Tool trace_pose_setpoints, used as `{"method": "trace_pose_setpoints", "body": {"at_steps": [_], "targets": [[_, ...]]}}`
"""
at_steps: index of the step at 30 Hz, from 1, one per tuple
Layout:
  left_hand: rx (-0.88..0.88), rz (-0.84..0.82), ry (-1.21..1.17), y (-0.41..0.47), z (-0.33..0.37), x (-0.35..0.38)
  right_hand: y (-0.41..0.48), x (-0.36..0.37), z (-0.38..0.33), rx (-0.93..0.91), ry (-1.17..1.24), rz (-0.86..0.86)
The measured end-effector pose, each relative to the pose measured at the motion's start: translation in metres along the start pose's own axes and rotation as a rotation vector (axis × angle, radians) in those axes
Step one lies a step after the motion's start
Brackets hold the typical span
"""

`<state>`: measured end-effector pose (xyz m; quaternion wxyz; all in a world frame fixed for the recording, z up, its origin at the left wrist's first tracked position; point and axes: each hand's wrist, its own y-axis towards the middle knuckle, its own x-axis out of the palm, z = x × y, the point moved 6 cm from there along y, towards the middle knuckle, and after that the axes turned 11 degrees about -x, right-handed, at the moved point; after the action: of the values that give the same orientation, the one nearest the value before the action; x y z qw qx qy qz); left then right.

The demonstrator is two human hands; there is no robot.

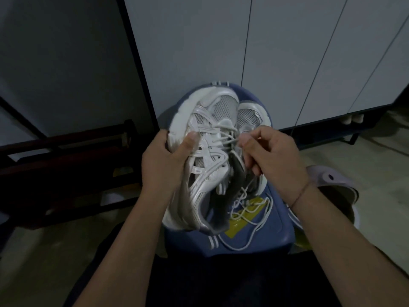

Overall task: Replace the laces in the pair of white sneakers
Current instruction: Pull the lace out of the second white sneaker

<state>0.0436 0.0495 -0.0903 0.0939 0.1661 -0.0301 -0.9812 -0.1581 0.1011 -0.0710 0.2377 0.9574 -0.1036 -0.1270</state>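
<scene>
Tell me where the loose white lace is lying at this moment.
In the head view, the loose lace lies low and right of centre on the blue stool, across the yellow sticker, just below the right hand and beside the sneakers.

A single head-worn camera looks forward and steeply down from close range. Both forearms enter from the lower frame edge, meeting mid-frame.

Sneakers [208,151]: open mesh panels under smooth, faintly glossy overlays. Laces [245,214]: matt woven cord. Stool [261,235]: smooth blue plastic.
</scene>
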Motion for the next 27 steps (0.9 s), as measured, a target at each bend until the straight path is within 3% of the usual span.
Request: {"method": "trace_pose_setpoints", "body": {"at_steps": [5,12,14,16,18,20,21,23,25,27], "targets": [[0.051,-0.008,0.084,-0.002,0.002,0.004,-0.002,0.011,0.004,-0.077,-0.287,-0.11],[0.062,-0.003,0.117,-0.001,-0.003,0.01,-0.004,0.016,0.009,-0.092,-0.419,-0.211],[0.058,-0.012,0.084,-0.002,-0.003,0.012,-0.002,0.017,0.008,-0.045,-0.212,-0.198],[0.04,-0.019,0.02,-0.001,-0.003,0.013,-0.002,0.017,0.008,0.102,0.31,-0.065],[0.028,-0.018,-0.037,0.0,-0.002,0.013,-0.005,0.02,0.018,0.365,0.872,0.091],[0.028,-0.009,-0.049,0.0,-0.002,0.012,-0.006,0.024,0.028,0.476,1.031,0.107],[0.03,-0.004,-0.035,0.0,-0.003,0.012,-0.005,0.023,0.034,0.481,0.975,0.098],[0.036,0.003,0.014,0.0,-0.005,0.011,-0.004,0.014,0.039,0.399,0.577,0.103],[0.05,0.012,0.069,-0.001,-0.004,0.011,-0.002,0.007,0.026,0.136,0.031,0.024],[0.082,0.022,0.124,-0.002,-0.001,0.011,-0.002,0.012,0.011,-0.129,-0.318,-0.057]]}}
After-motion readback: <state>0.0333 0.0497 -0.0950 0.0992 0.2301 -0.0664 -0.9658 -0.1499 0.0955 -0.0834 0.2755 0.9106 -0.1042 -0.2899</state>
